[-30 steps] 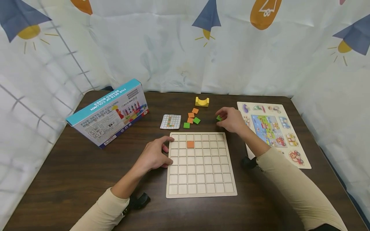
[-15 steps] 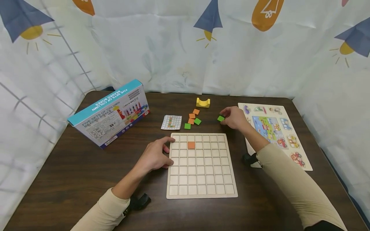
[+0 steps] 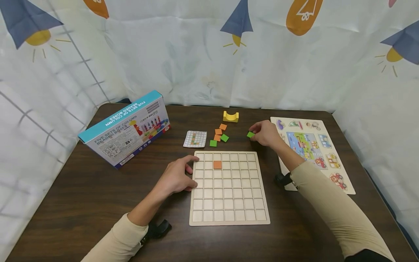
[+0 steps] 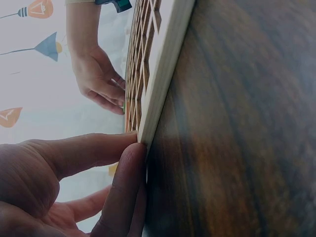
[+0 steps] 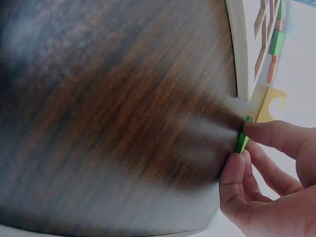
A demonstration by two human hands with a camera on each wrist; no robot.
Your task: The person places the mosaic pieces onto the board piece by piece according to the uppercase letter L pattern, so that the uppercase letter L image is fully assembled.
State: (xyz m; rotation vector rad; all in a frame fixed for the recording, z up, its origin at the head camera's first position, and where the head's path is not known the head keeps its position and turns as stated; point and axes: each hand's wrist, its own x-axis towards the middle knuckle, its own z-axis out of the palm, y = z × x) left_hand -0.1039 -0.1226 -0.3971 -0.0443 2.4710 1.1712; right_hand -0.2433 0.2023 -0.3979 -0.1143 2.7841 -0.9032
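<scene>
A wooden grid board (image 3: 229,222) lies flat on the table, with an orange square tile (image 3: 217,165) seated in one cell near its top. My left hand (image 3: 178,175) rests against the board's left edge, index finger and thumb spread apart along it; in the left wrist view its fingertips (image 4: 132,154) touch the wooden rim. Right of the board's far corner, my right hand (image 3: 264,134) pinches a green square tile (image 3: 250,134) between thumb and fingers. In the right wrist view that green tile (image 5: 242,142) stands tilted close over the tabletop.
Several loose orange (image 3: 218,131) and green (image 3: 213,143) tiles lie behind the board, beside a small pattern card (image 3: 195,139). A yellow arched block (image 3: 230,116) stands farther back. A cardboard box (image 3: 127,127) stands at left; a picture puzzle board (image 3: 338,169) lies under the right forearm.
The green tile at the right hand's fingertips shows more fully than a second ago, as the hand has shifted slightly right. The left hand stays against the board.
</scene>
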